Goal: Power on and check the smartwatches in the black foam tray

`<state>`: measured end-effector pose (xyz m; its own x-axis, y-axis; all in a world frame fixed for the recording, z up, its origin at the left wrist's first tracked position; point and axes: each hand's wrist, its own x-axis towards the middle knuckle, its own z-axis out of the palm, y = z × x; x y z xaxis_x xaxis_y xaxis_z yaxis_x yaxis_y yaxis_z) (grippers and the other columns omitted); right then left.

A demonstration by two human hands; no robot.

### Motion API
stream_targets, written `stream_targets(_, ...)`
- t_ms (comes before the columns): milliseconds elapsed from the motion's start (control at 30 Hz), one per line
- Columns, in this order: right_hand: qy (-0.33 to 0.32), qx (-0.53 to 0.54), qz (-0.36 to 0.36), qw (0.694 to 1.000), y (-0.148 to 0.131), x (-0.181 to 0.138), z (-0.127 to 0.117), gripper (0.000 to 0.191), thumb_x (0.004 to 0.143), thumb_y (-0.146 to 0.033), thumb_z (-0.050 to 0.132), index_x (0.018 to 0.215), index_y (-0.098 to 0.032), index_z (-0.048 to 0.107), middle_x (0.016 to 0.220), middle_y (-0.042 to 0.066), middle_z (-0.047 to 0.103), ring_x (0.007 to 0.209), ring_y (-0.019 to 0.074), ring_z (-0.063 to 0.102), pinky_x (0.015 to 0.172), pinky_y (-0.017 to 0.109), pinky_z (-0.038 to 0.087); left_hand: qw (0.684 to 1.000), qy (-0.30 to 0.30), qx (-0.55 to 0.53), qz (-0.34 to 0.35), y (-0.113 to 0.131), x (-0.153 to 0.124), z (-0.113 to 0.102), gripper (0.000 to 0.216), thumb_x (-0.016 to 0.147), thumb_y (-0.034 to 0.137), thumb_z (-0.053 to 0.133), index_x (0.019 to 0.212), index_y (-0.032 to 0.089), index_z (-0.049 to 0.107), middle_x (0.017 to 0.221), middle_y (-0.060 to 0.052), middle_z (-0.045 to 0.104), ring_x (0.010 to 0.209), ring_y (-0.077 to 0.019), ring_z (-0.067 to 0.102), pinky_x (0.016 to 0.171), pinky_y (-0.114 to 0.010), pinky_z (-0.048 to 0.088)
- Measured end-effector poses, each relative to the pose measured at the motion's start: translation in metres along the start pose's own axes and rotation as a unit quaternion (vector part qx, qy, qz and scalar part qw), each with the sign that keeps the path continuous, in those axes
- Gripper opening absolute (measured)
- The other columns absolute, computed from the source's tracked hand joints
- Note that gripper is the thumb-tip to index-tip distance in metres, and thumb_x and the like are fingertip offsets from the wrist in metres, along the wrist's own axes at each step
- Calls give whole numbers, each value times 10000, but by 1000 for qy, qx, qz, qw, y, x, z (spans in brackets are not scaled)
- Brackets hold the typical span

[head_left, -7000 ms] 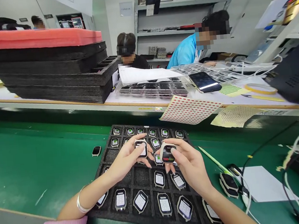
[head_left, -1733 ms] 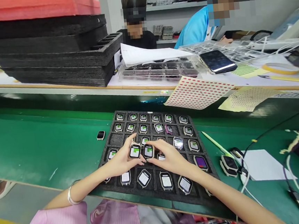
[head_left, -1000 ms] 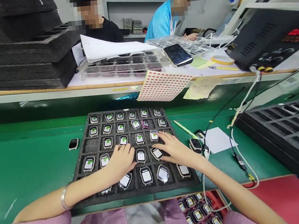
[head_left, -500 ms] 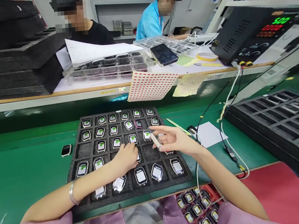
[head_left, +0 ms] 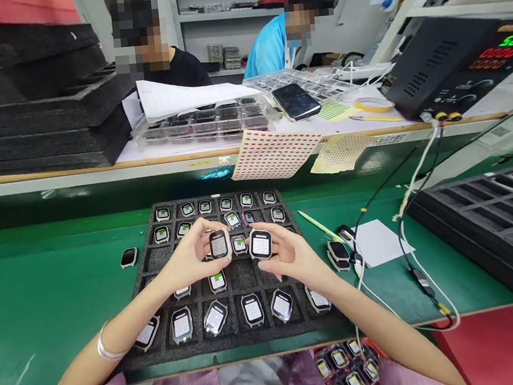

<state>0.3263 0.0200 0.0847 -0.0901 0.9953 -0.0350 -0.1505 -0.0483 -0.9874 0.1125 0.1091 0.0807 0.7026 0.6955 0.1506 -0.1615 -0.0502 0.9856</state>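
Note:
My left hand (head_left: 199, 252) is closed on a smartwatch case (head_left: 220, 245) with no strap, its screen tilted toward me. In my right hand (head_left: 288, 251), thumb and fingers grip a second watch case (head_left: 260, 244) with a lit white screen. Both are held side by side above a black foam tray (head_left: 241, 275). Rows of similar watch cases lie in its compartments, many showing a green block on the screen, such as the watch in the front row (head_left: 253, 310). My hands and forearms hide part of the tray.
A single watch (head_left: 128, 257) lies left of the tray. To the right are two stacked watches (head_left: 338, 255), a green pen (head_left: 317, 225), white paper (head_left: 382, 242) and cables (head_left: 402, 215). Foam trays (head_left: 487, 220) stand far right. A power supply (head_left: 447, 68) sits on the shelf; two people work beyond.
My left hand has lifted a watch out of the tray. My right hand has turned its watch so the screen faces me. The whole view has shifted slightly.

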Motion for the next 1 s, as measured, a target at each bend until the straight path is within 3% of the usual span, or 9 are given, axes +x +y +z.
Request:
stream_targets(133,18,0,-17,1000,-6,2,9,375,827,-229,630,1194,-176,567,936,85,695,525,100,501,381,181,391,993,41,-109,-21,1,3,6,407,689,61,702,995,202,473,1005,-51,652,876,-159,586,752,-262,428)
stream_targets(300,69,-53,-19,996,-10,6,18,267,861,-342,633,1071,-179,618,784,56,696,464,97,467,373,195,327,979,69,-163,-105,-13,2,9,512,619,10,666,1074,191,517,874,-12,667,774,-142,574,684,-238,393)
stream_targets(433,74,-60,-28,995,-7,7,17,257,895,-365,583,1071,-187,642,720,34,657,482,113,484,388,208,336,973,52,-186,-125,-11,-3,12,617,591,11,658,1167,194,535,940,-32,662,893,-187,597,777,-287,446)
stream_targets(567,58,-58,-37,996,0,5,11,307,928,-370,529,1161,-206,643,733,31,635,506,136,517,413,234,389,970,32,-224,-92,-4,-7,20,523,717,118,672,1204,210,502,1025,-71,635,922,-243,638,817,-412,514)
stream_targets(667,35,-64,-40,997,1,1,8,315,934,-371,540,1206,-239,630,878,58,669,544,140,543,448,249,431,980,43,-190,-45,-3,-8,23,378,865,260,612,1212,194,480,1020,-89,626,830,-207,654,737,-369,547)
stream_targets(767,26,-67,-49,996,-1,-3,8,306,940,-372,546,1210,-259,634,921,64,680,585,147,565,471,249,452,986,53,-158,-24,-3,-9,23,331,914,336,562,1191,173,482,946,-84,628,747,-179,646,636,-307,552)
stream_targets(900,18,-61,-57,996,-5,-8,12,298,939,-354,555,1220,-283,627,995,70,702,616,148,576,472,235,459,987,62,-147,-17,-3,-10,20,313,914,340,556,1169,168,500,830,-53,617,691,-168,627,549,-259,527)
stream_targets(1000,32,-67,-48,996,-6,-9,14,309,917,-318,589,1219,-264,622,982,70,706,586,131,559,470,227,459,979,51,-192,-32,0,-13,19,366,881,266,569,1227,185,485,917,-71,629,805,-198,638,641,-307,550)
